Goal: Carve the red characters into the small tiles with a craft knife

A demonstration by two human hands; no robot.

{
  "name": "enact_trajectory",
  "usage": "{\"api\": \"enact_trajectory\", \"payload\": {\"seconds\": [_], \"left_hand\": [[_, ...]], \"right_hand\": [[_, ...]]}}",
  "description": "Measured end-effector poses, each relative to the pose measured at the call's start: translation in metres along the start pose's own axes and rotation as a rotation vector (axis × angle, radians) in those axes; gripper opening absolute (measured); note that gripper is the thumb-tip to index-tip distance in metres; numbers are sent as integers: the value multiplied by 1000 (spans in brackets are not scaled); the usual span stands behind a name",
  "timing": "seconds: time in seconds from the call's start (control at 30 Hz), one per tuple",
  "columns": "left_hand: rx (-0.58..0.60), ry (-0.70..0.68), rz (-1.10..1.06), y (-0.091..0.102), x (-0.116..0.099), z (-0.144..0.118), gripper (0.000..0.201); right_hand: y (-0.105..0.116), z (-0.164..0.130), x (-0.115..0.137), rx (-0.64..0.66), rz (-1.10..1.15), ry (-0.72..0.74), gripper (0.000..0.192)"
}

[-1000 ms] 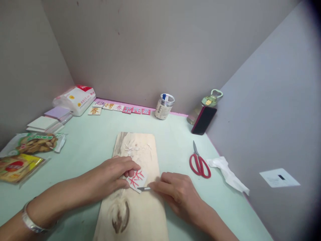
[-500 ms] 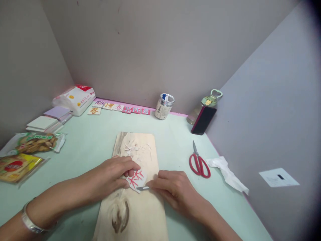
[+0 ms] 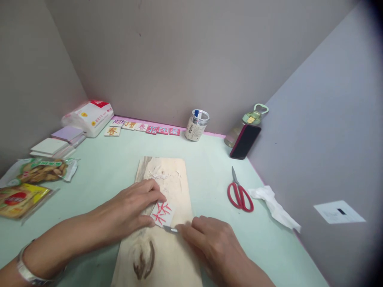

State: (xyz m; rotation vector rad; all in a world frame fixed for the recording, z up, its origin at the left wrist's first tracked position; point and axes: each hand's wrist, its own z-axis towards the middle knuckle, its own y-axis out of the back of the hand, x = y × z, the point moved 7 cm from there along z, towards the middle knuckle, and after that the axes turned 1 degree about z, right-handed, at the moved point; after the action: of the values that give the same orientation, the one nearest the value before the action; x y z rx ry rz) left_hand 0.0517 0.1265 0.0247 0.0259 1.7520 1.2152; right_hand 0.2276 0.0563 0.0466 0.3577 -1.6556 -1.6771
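Red-inked on white, the small character tile [image 3: 162, 213] lies pinned under the left hand [image 3: 133, 206] fingertips on the wooden board [image 3: 163, 255]. Just right of it, the right hand [image 3: 214, 243] pinches a carving knife [image 3: 170, 229], blade touching the tile's near edge. Further right, red scissors [image 3: 239, 194] rest on the green worktop [image 3: 206, 175].

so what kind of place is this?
Likely a partitioned craft desk for hand carving: a wooden board with shavings, a small tile with a red character under a carving knife, and finished character tiles lined along the back wall.
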Motion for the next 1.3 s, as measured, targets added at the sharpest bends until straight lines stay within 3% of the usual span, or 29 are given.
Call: {"api": "enact_trajectory", "payload": {"seconds": [0.27, 0.5, 1.3], "left_hand": [[-28, 4, 35, 6, -4, 3, 39], [-33, -4, 46, 5, -7, 2, 38], [-47, 1, 88, 2, -2, 2, 37]], "right_hand": [[13, 3, -5, -40, 116, -1, 27], [4, -7, -12, -9, 149, -75, 27], [3, 0, -6, -31, 162, -11, 29]]}}
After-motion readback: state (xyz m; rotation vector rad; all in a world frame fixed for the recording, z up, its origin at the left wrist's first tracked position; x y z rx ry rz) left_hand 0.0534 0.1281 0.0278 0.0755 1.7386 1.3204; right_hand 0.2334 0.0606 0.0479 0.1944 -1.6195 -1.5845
